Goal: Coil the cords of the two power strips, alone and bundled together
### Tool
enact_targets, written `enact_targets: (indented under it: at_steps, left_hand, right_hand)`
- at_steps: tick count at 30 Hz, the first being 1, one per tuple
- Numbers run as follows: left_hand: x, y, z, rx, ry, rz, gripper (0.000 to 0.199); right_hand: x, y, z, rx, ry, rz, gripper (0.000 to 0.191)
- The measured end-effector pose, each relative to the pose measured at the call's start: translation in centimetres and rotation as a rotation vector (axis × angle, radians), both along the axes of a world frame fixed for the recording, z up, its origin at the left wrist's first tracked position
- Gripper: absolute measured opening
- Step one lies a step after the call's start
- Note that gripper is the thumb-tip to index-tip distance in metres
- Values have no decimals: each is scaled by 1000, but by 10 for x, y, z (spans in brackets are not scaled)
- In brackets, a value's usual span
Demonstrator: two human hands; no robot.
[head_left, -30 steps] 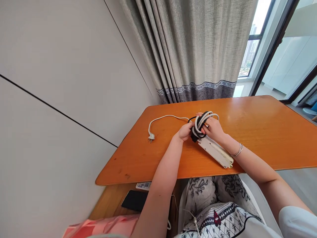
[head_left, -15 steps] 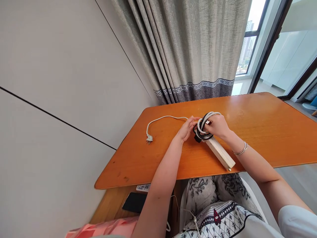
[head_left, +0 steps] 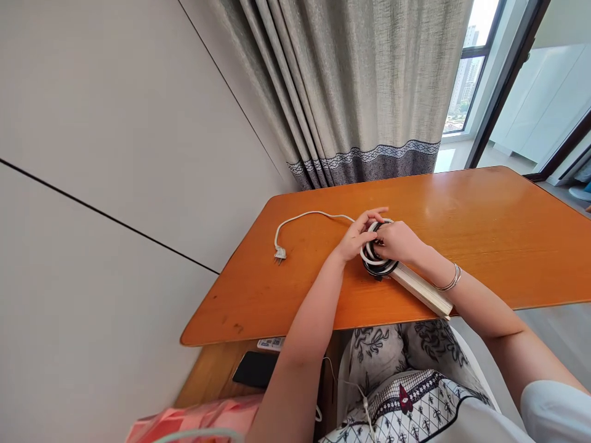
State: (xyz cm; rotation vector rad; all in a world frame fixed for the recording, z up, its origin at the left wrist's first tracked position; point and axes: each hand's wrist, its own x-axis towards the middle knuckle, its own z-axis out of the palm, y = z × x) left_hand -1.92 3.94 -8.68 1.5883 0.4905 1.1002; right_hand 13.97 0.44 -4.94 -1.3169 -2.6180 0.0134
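A pale, long power strip [head_left: 422, 289] lies slanted on the orange-brown wooden table, its near end at the front edge. At its far end, white and black cable loops form a coil [head_left: 376, 266]. My right hand [head_left: 401, 241] is closed, with its curled fingers inside the coil, gripping the cable. From the left, my left hand [head_left: 360, 235] touches the coil with thumb and fingers apart, the fingers stretched over its far side. A white cord [head_left: 305, 214] curves leftward from behind my left hand and ends in a white plug [head_left: 280, 253].
The table [head_left: 484, 240] has rounded corners. Below its left front edge, a black phone [head_left: 253, 369] and a white printed item [head_left: 271, 343] lie on a lower wooden surface beside a pink bag [head_left: 198, 418]. A grey curtain [head_left: 369, 92] hangs behind.
My right hand has moved down and slightly left over the coil. My left hand has shifted right onto it. The power strip has slid a little right; the loops sit lower around its end.
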Motion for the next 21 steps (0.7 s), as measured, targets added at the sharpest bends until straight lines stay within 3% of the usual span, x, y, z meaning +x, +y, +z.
enact_targets:
  at_steps: [7,15,21]
  left_hand:
    - [6,10,-6,-162,-106,-11,49]
    - [2,13,-4,-53,19,91,36]
    - [-1,14,-8,-39,-3,86,49]
  right_hand:
    - [2,2,-5,59,64,-67,19]
    - [1,2,-15,161,18,-137,24]
    - [3,2,-18,244,19,-99,26]
